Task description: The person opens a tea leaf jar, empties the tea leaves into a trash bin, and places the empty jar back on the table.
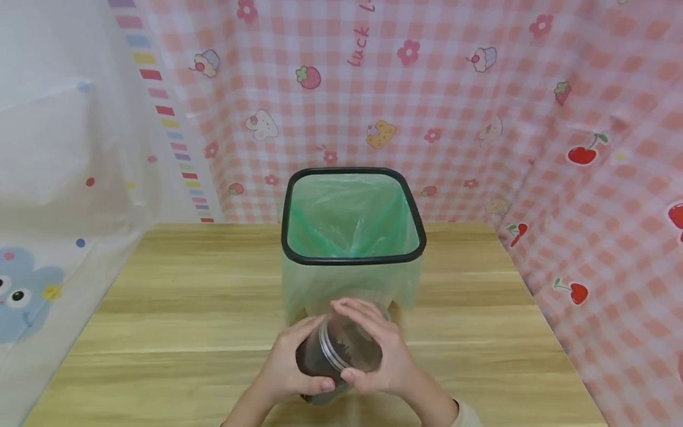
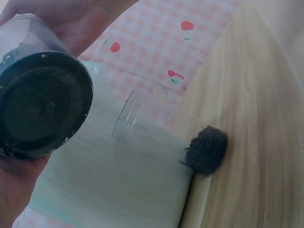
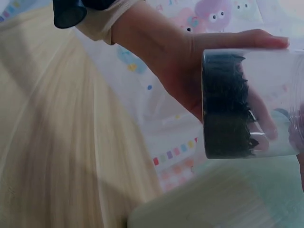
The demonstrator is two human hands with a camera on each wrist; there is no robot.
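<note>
Held low before the bin is a clear jar (image 1: 313, 356) with dark, shredded-looking stuff packed at its base; it is tilted in the head view. My left hand (image 1: 280, 365) grips its dark end from the side. Around the clear end curls my right hand (image 1: 396, 354), with fingers over the top and thumb below, next to a shiny ring. Whether a lid covers that end is hard to tell. The left wrist view shows a second clear jar (image 2: 147, 111) behind, with a dark clump (image 2: 209, 151) at its bottom.
A bin with a black rim (image 1: 352, 260) and a pale green bag liner (image 1: 349, 219) stands on the wooden table (image 1: 203, 308), just beyond the hands. Pink checked cloth (image 1: 341, 118) hangs behind and to the right; a white printed sheet (image 1: 48, 148) hangs on the left.
</note>
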